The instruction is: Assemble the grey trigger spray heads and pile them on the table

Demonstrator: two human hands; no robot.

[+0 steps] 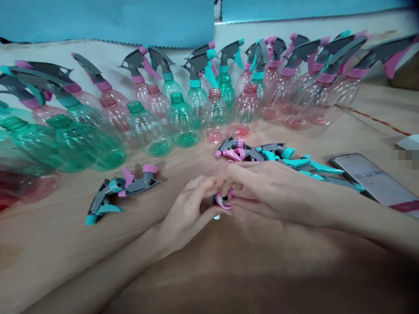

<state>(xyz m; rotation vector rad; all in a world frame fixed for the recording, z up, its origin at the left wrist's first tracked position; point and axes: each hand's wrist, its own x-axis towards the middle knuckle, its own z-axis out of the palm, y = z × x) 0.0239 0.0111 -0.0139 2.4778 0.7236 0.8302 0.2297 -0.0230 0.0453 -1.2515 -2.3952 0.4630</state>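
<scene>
Between my two hands is a trigger spray head with its pink collar [224, 201] turned toward me, so its round opening shows. My left hand [186, 213] pinches it from the left, thumb below the collar. From the other side, the fingers of my right hand [268, 187] close around the same spray head. Most of its body is hidden behind my fingers. Just beyond my right hand lies a heap of loose grey spray heads [252, 152] with pink or turquoise parts. Left of my left hand, two more rest on the table, one turquoise-trimmed [101, 200] and one pink-trimmed [142, 185].
Open-necked green bottles [183, 124] and pink bottles [245, 111] stand on the table, with several bottles wearing spray heads [198, 72] behind them along the wall. A phone [376, 179] lies at the right, near a red-yellow twisted wire [376, 118].
</scene>
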